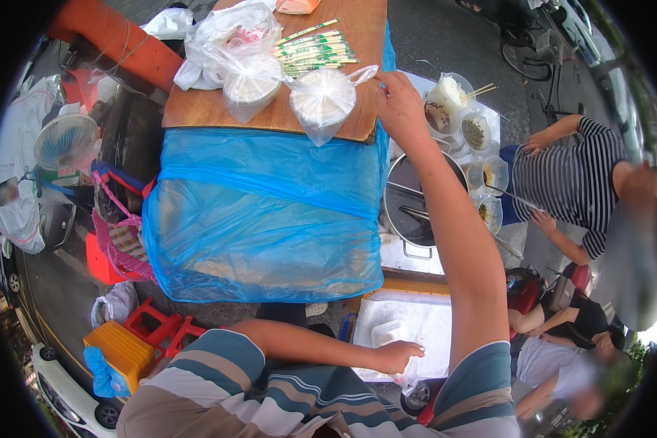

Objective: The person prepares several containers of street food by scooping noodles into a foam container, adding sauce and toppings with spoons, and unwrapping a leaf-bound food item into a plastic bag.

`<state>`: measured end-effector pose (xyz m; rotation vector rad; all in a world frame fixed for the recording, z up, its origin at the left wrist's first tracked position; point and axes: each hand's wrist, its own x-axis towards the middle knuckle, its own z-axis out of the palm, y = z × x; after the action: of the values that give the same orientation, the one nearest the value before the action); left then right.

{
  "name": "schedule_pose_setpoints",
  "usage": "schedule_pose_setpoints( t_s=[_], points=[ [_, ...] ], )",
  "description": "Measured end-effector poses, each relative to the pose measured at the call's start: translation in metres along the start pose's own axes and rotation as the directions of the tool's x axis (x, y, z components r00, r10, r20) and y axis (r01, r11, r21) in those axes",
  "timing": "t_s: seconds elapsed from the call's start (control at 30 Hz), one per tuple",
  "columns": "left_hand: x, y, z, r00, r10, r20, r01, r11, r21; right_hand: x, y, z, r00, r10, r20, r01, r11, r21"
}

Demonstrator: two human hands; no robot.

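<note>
My right hand [401,104] reaches up to the wooden board's right edge, fingertips pinching the tied handle of a clear plastic bag [322,101] around a round lidded bowl. A second bagged bowl [252,82] sits left of it, beside wrapped disposable chopsticks [315,52]. Lower down, my left hand [402,357] grips a clear plastic bag [409,380]; what is in that bag is unclear. Just above this hand, a white container [388,332] lies on a white cloth-like surface [432,317]. The wooden board [197,112] rests on a stand covered in blue plastic [268,219].
Right of the board are a round metal pot [408,230] with divided sections and tubs of condiments [474,131]. A person in a striped top [564,164] stands beyond, holding a long utensil. Left are a fan [65,141], red stools [156,323] and a yellow crate-like stack [119,350].
</note>
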<state>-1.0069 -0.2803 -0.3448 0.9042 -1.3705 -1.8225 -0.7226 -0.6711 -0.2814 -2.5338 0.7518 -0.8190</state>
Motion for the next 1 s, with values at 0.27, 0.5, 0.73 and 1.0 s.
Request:
schedule_pose_setpoints(
  t_s=[0.27, 0.5, 0.73, 1.0],
  points=[
    [-0.006, -0.007, -0.011, 0.998, -0.025, 0.059, 0.027, 0.999, -0.024, 0.092, 0.016, 0.069, 0.918, -0.135, 0.374, 0.247, 0.930, -0.271],
    [-0.005, 0.007, -0.011, 0.999, 0.002, 0.039, -0.001, 0.999, -0.045, 0.068, 0.009, 0.050, 0.857, -0.141, 0.496, 0.351, 0.864, -0.362],
    [-0.001, 0.007, -0.001, 0.996, -0.039, 0.086, 0.043, 0.998, -0.036, -0.026, 0.070, -0.058, 0.968, 0.143, 0.206, -0.060, 0.930, -0.362],
    [-0.002, 0.033, -0.005, 0.969, -0.235, 0.080, 0.248, 0.939, -0.237, -0.344, -0.003, -0.256, 0.733, 0.583, 0.351, -0.679, 0.591, 0.436]
  ],
)
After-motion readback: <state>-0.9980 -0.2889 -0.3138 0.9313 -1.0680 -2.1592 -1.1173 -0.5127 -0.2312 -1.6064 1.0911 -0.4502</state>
